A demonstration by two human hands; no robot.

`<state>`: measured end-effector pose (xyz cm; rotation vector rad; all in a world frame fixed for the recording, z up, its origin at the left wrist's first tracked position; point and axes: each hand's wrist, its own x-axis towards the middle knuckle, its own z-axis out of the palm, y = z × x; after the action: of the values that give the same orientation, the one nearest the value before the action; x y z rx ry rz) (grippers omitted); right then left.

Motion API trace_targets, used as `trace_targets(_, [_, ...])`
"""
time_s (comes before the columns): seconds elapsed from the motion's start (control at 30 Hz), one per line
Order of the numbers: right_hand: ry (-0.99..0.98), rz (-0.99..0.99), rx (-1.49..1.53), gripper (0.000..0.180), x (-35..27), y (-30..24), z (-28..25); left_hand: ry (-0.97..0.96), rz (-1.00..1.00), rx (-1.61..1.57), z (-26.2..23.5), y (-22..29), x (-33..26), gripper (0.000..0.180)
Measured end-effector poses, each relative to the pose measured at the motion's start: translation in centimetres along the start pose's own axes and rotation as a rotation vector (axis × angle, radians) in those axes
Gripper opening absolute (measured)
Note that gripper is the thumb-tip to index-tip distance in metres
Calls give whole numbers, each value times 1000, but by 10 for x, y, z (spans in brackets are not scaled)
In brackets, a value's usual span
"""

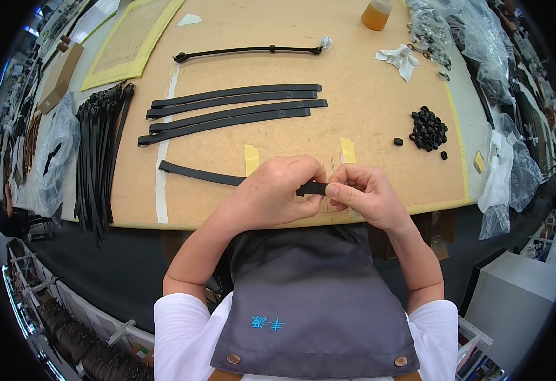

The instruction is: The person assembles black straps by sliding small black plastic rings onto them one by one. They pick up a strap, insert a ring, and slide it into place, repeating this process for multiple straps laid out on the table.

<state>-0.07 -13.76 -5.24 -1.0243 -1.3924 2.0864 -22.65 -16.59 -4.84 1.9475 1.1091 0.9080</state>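
Note:
A black leather strap (pixel 202 174) lies along the front of the table, its far end pointing left. My left hand (pixel 278 190) is closed around it, fingers curled near its right end. At that right end, my right hand (pixel 368 195) pinches the strap between thumb and fingers. The two hands almost meet, and the strap's tip is hidden in the right fingers. Beyond them, several similar straps (pixel 233 120) lie side by side. To the right is a pile of small black loops (pixel 428 129), with a single loop (pixel 398 141) lying apart.
A bundle of black straps (pixel 100 152) hangs over the table's front left edge. One strap with metal ends (pixel 246 52) lies at the back. A bottle of amber liquid (pixel 376 15), a crumpled white cloth (pixel 400 61) and clear plastic bags (pixel 481 38) sit farther right.

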Motion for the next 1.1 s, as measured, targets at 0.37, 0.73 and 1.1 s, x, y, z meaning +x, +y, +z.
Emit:
trace_targets(0.37, [0, 9, -4, 25, 0, 1, 0, -10, 11, 21, 1, -1, 0, 25])
trace_targets(0.73, [72, -15, -99, 17, -2, 20, 7, -24, 53, -37, 6, -5, -6, 24])
trace_targets(1.1, [-19, -66, -57, 22, -4, 10, 12, -94, 130, -58, -7, -4, -7, 19])
